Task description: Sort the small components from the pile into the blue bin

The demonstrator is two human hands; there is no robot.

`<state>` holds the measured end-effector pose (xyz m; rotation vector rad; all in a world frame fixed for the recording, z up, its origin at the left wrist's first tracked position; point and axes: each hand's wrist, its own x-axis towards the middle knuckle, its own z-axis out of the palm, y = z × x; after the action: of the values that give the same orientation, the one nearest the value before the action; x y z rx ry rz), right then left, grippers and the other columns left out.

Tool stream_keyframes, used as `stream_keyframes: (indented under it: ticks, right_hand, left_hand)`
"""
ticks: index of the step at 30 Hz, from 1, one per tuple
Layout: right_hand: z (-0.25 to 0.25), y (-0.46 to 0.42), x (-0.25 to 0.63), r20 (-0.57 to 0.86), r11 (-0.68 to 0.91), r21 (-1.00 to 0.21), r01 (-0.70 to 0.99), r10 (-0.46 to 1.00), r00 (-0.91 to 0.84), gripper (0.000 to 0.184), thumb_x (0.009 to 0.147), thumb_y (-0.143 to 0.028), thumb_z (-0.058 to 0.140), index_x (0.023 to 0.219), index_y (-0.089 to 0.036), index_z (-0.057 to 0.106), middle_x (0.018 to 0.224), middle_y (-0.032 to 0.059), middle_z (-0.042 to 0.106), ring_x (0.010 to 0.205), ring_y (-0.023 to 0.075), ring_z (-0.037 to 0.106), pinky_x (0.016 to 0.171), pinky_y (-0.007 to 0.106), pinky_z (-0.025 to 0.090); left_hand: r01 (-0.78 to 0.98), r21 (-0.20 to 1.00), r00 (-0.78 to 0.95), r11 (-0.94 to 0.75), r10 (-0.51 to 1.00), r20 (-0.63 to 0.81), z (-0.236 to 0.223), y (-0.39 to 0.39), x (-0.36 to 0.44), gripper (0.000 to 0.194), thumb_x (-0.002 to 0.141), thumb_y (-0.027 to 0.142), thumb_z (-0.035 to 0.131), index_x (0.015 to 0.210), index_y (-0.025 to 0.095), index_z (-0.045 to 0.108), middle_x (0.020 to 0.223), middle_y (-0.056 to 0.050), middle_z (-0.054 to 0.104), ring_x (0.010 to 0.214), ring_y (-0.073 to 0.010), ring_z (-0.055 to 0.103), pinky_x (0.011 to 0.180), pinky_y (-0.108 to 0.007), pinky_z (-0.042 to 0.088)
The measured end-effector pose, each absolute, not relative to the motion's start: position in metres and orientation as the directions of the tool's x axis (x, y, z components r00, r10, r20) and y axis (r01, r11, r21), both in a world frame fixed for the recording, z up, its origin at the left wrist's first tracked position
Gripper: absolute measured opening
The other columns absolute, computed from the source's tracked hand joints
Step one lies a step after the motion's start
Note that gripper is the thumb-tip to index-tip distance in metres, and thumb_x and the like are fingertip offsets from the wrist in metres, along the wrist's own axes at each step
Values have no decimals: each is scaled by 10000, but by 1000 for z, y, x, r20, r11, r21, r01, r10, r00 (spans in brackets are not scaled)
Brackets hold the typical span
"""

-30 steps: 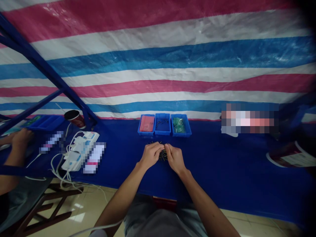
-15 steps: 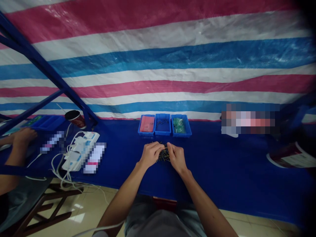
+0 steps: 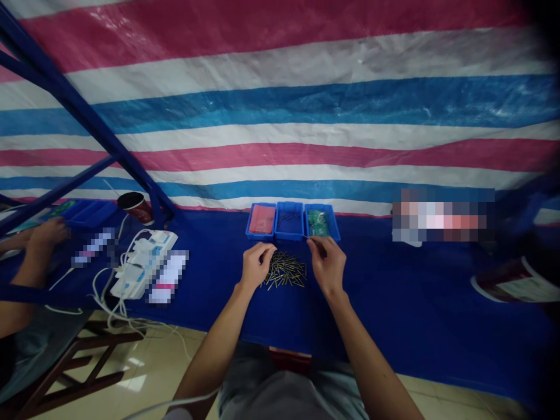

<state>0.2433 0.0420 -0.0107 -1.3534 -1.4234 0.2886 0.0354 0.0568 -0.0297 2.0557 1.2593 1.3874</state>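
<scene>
A loose pile of thin metal pins (image 3: 284, 270) with dark bodies and gold-coloured ends lies spread on the blue table cover (image 3: 394, 303). My left hand (image 3: 258, 267) rests at the pile's left side, fingers curled, with nothing clearly held. My right hand (image 3: 326, 263) is at the upper right of the pile, pinching a thin pin (image 3: 308, 238) whose far end reaches the rim of the tray holding green circuit boards (image 3: 318, 223). Next to that tray are a blue tray of dark pins (image 3: 289, 224) and a blue tray with red contents (image 3: 261, 220).
At the left are a white power strip (image 3: 144, 263) with white cables (image 3: 102, 290), a paper cup (image 3: 135, 207) and a blue tray (image 3: 90, 213). A co-worker's hand (image 3: 49, 233) rests there. A striped tarpaulin (image 3: 280, 140) hangs behind the table, and a blue metal frame (image 3: 83, 114) crosses the upper left.
My hands have moved apart, no longer gathered over the pins. The pile now lies spread out and visible. My right hand has moved up and right toward the trays, holding a pin.
</scene>
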Motion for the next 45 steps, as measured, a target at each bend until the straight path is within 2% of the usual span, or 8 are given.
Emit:
stream_keyframes:
  ticks: [4, 7, 9, 11, 16, 25, 36, 45]
  right_hand:
    - [4, 80, 237, 573, 299, -662, 687, 793, 207, 335, 989, -435, 516, 1019, -193, 745, 804, 55, 654, 680, 176, 572, 689, 296, 438]
    - [12, 98, 239, 561, 289, -610, 738, 815, 144, 374, 979, -459, 531, 1174, -189, 703, 772, 45, 652, 693, 189, 582, 669, 290, 423]
    - [13, 95, 245, 559, 309, -615, 725, 820, 124, 345, 984, -431, 527, 1152, -186, 703, 795, 49, 654, 692, 182, 579, 677, 289, 422]
    - [7, 80, 252, 533, 332, -634, 699, 842, 83, 291, 995, -390, 508, 1036, -191, 717, 795, 45, 643, 678, 171, 569, 672, 287, 423]
    - [-27, 23, 269, 340, 319, -688, 651, 935, -99, 232, 948, -393, 587, 865, -207, 697, 762, 31, 625, 625, 166, 567, 618, 298, 450]
    - [-59, 0, 276, 303, 311, -729, 610, 945, -120, 251, 950, -413, 585, 1062, -227, 709, 961, 92, 665, 739, 216, 640, 678, 359, 547]
    - [-65, 1, 275, 302, 324, -717, 617, 942, -143, 261, 966, -427, 567, 1051, -229, 713, 1010, 94, 651, 810, 224, 649, 725, 363, 554]
    - [-61, 1, 274, 288, 298, -741, 602, 951, -116, 278, 968, -433, 556, 1012, -206, 710, 962, 92, 653, 720, 197, 610, 687, 346, 527]
  left_hand:
    - [465, 718, 101, -517, 837, 537, -30, 58, 35, 274, 981, 343, 540, 892, 160, 724, 698, -18, 630, 597, -116, 534, 625, -241, 431]
    - [466, 727, 90, -504, 844, 528, -30, 59, 34, 303, 986, 368, 526, 891, 161, 725, 709, -21, 642, 588, -114, 525, 616, -242, 425]
    - [468, 730, 87, -498, 848, 523, -30, 59, 34, 308, 987, 372, 524, 891, 160, 726, 723, -24, 657, 585, -112, 521, 614, -241, 423]
    - [468, 736, 89, -489, 855, 511, -30, 59, 34, 299, 985, 366, 529, 894, 160, 726, 729, -23, 669, 584, -111, 526, 616, -237, 424]
    - [462, 744, 110, -482, 864, 492, -30, 59, 35, 285, 986, 349, 531, 905, 159, 728, 743, -26, 687, 602, -115, 559, 627, -237, 434]
    - [439, 763, 127, -475, 873, 471, -34, 58, 38, 307, 988, 378, 525, 912, 158, 726, 710, -20, 670, 572, -110, 543, 593, -229, 418]
    - [449, 764, 116, -464, 878, 465, -33, 58, 38, 278, 985, 346, 533, 911, 159, 725, 697, -11, 662, 580, -109, 560, 606, -227, 435]
    - [442, 771, 129, -459, 883, 452, -35, 58, 39, 257, 981, 328, 546, 913, 152, 721, 703, -13, 661, 584, -106, 552, 600, -223, 408]
